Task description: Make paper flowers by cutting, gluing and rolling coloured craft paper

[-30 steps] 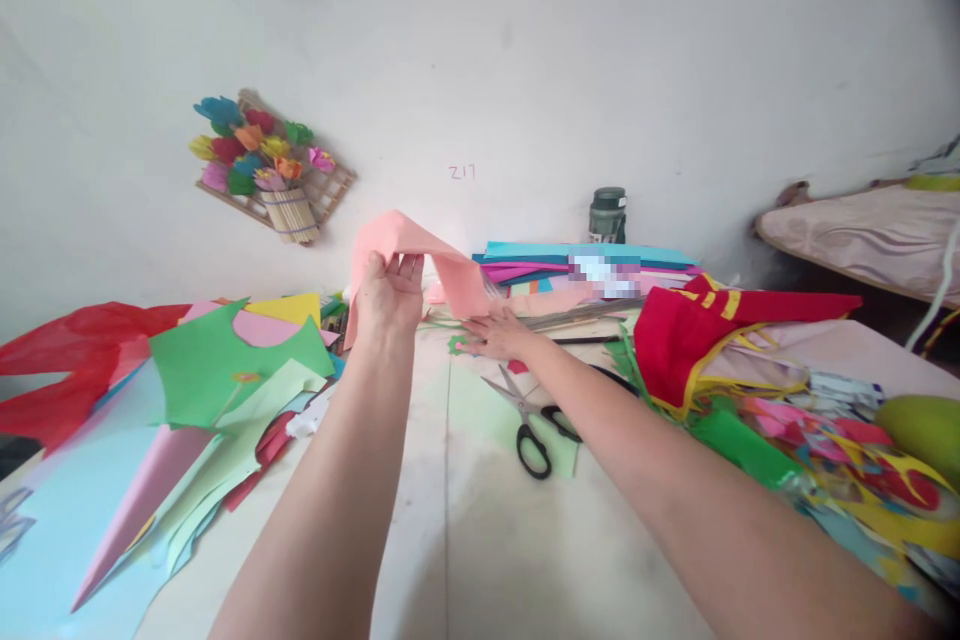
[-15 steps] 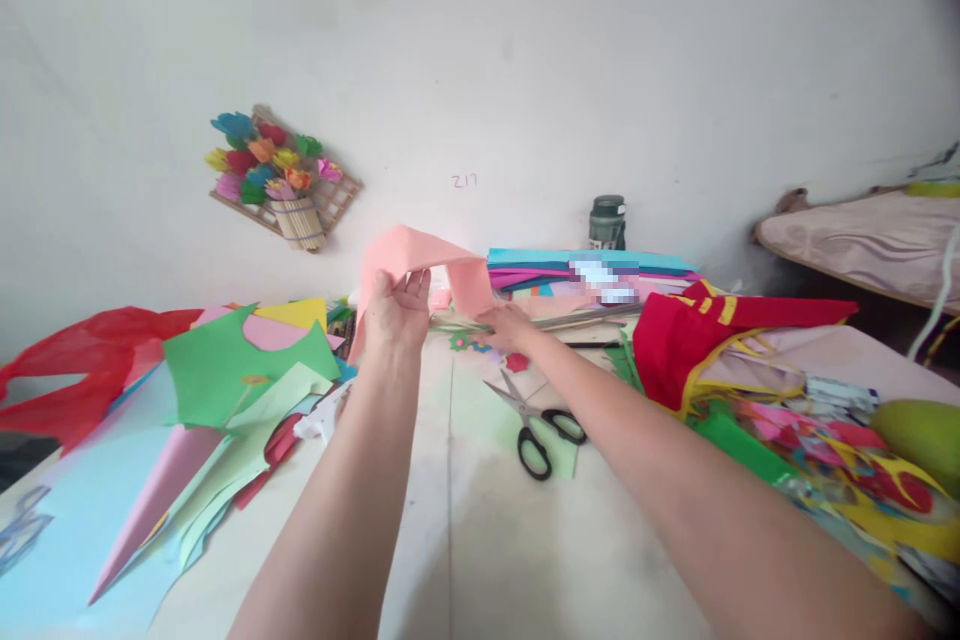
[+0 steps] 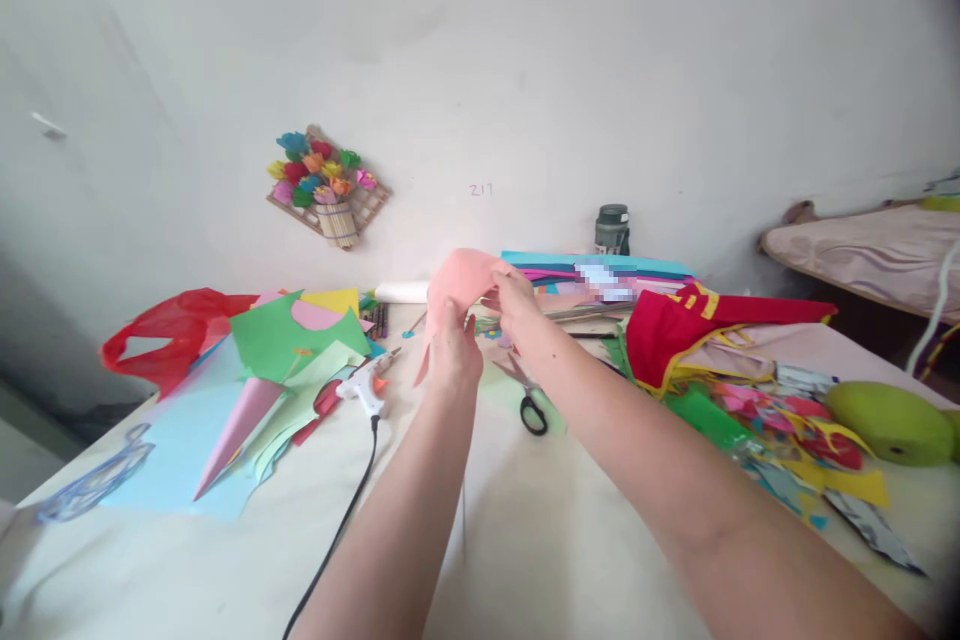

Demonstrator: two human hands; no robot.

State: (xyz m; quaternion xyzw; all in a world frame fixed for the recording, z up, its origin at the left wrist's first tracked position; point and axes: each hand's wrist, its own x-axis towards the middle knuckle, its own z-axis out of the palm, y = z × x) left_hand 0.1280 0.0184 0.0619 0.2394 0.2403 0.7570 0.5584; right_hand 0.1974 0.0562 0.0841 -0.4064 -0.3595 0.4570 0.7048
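Observation:
A sheet of salmon-pink paper (image 3: 463, 277) is held up and bent over near the back of the table. My left hand (image 3: 456, 348) grips its lower part, thumb against the paper. My right hand (image 3: 516, 300) pinches its right side, fingers partly hidden by the hand itself. Beneath my right forearm lies a pair of scissors (image 3: 533, 414) with black handles, partly covered by the arm. To the left of my left hand rests a white glue gun (image 3: 365, 387) with a black cord.
Green paper (image 3: 270, 345), a pink paper cone (image 3: 236, 430) and a red plastic bag (image 3: 161, 335) lie left. Stacked coloured sheets (image 3: 525, 263) and a dark bottle (image 3: 612, 230) stand behind. Red cloth (image 3: 660, 330), paper scraps and a green fruit (image 3: 889, 420) lie right.
My right hand has come up from the table to the paper's right side. The paper is now bent together more narrowly. The view has shifted left, showing the whole glue gun.

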